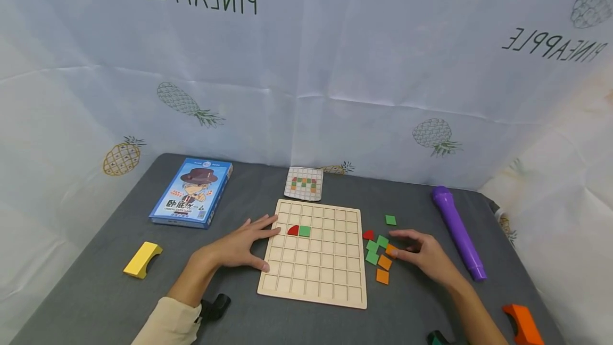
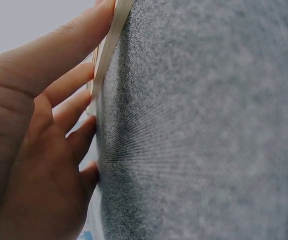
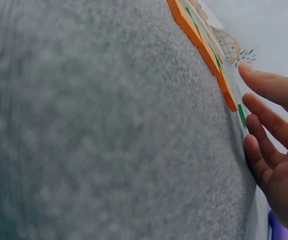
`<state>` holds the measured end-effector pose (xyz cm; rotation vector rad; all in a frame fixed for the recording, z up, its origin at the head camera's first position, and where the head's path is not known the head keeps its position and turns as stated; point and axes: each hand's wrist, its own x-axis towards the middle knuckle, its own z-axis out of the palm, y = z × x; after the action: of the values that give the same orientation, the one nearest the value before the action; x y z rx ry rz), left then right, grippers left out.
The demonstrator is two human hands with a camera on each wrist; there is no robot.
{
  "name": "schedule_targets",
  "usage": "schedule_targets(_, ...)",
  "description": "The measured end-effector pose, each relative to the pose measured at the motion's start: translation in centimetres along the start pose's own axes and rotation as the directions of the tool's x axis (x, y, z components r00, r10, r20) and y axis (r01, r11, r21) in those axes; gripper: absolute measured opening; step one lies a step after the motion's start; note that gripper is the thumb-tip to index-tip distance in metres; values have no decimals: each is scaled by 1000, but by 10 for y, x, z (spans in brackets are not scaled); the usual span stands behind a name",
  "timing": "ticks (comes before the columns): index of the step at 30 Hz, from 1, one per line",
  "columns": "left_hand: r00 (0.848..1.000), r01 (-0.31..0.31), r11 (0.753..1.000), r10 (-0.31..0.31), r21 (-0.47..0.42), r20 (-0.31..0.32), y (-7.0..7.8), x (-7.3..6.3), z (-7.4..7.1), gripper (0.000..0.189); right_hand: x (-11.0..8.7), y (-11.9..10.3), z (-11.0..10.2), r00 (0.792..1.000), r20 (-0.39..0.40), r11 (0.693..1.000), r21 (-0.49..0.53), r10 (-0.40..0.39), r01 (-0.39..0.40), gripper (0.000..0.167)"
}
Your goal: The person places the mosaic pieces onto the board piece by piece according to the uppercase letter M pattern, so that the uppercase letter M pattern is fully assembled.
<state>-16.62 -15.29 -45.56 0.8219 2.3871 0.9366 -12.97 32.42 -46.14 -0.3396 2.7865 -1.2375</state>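
Note:
A pale wooden grid board lies on the table. A red quarter-round tile and a green square tile sit side by side in its cells. My left hand has its fingers spread and touches the board's left edge, which the left wrist view also shows. Beside the board's right edge is a loose group of green, orange and red tiles. Over the group's right side is my right hand, fingertips near an orange tile. In the right wrist view its thumb and fingers are apart, with no tile visible between them.
Behind the board lies a pattern card with a coloured grid. A blue game box and a yellow arch block are at left. At right are a purple microphone-shaped tube, an orange arch block and a lone green tile.

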Motion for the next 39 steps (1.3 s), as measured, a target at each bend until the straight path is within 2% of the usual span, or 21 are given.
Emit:
schedule_targets(11, 1000, 6, 1000, -6, 3, 3, 1, 1, 0, 91, 1, 5, 0, 1000, 4, 997, -64, 30, -29, 33)
schedule_targets(23, 1000, -2, 1000, 2, -4, -2, 0, 0, 0, 91, 0, 8, 1, 1000, 22, 995, -93, -23, 25, 27)
schedule_targets(39, 1000, 5, 1000, -5, -5, 4, -2, 0, 1, 91, 1, 9, 1, 1000, 13, 993, -116, -25, 26, 24)
